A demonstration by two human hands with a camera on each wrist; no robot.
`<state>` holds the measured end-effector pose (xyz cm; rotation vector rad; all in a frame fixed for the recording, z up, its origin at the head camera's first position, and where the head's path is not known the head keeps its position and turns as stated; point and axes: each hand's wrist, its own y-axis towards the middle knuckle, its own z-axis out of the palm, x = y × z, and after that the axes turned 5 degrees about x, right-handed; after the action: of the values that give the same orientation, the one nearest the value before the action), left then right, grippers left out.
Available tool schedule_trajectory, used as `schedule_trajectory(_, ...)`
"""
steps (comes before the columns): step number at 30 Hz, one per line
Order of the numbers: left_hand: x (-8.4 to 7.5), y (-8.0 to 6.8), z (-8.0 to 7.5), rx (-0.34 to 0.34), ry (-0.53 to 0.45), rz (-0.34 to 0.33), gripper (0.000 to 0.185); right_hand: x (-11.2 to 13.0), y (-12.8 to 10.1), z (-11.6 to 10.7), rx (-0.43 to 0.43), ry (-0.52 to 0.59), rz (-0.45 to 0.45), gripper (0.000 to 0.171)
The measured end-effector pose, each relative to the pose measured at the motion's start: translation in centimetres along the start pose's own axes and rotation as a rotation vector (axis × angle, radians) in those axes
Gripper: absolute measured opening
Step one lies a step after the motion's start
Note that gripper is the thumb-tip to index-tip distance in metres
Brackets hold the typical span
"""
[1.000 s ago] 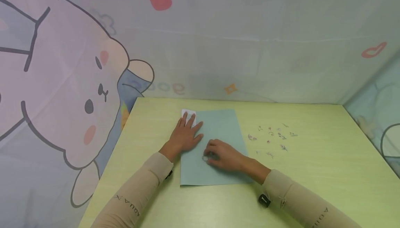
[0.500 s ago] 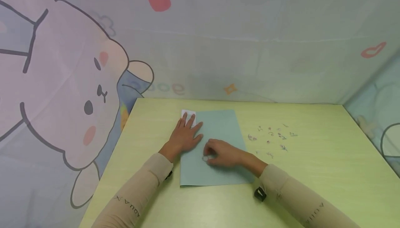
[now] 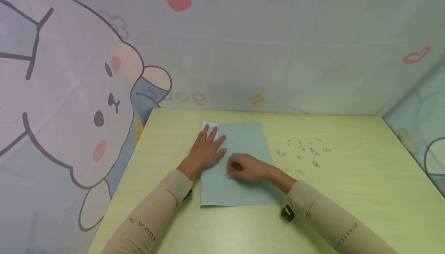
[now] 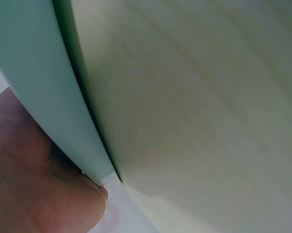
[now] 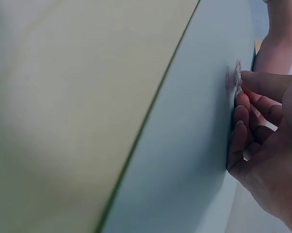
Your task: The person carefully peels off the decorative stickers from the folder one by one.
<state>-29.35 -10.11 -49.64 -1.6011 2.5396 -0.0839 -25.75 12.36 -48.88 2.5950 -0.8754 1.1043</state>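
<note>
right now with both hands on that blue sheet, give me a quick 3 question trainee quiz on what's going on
1. True or false: the left hand lies flat with straight fingers across the left edge of the blue sheet.
2. What do the right hand fingers hold against the sheet? A) a pair of scissors B) a small sticker C) a pen
3. Fill in: the loose small stickers lie on the table to the ____ of the sheet.

Key: 1 true; 2 B; 3 right
</note>
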Motion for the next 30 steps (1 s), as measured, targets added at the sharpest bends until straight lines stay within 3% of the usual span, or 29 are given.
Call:
schedule_trajectory(14,0.1,0.1,0.1,0.005,0.001,-0.003,0.061,-0.1,0.1,0.0,-0.023,0.025,0.001,0.005)
schedule_trajectory(30,0.0,0.0,-0.2,0.006,-0.025,0.002,0.061,-1.7,-0.3,-0.3,-0.008,0.221,0.023,0.006)
